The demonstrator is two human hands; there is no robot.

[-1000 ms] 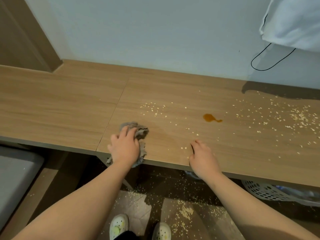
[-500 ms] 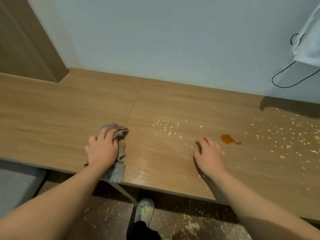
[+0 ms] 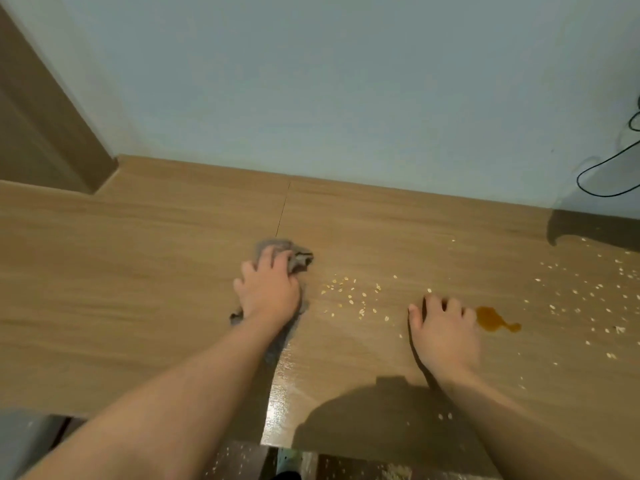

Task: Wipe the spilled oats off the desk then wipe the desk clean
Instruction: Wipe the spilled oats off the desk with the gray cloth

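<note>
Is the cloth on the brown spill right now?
No, the cloth lies under the left hand, apart from the spill, which shows bare on the desk beside the right hand.

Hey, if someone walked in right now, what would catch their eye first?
Probably the amber puddle on the wooden desk, just right of the right hand resting flat there. Next, pale oats scattered between the hands and more toward the right, and the left hand pressing a grey cloth by the desk's seam.
</note>
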